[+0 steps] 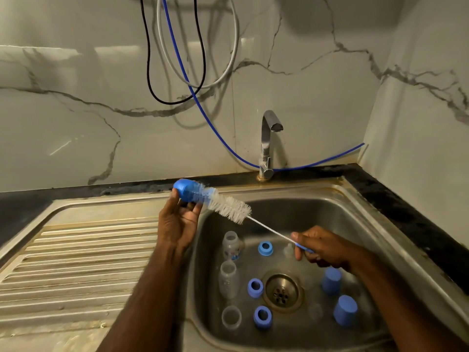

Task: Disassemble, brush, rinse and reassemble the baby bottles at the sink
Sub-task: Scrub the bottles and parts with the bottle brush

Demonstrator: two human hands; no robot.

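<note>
Blue cap (189, 191) gripped in left hand (179, 222), angled to admit bottle brush (229, 205), handle pinched by right hand (321, 250), above sink (355, 219).

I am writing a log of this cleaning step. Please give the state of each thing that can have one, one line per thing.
Tap: off, no water running.
Brush: in the air over the sink, bristles inside the blue cap.
Blue cap: off its bottle, held by left hand.
Right hand: grips brush handle.
Bottles: open, without rings, in the basin.
Rings: unscrewed, loose in the basin.
Drain: unplugged.
</note>
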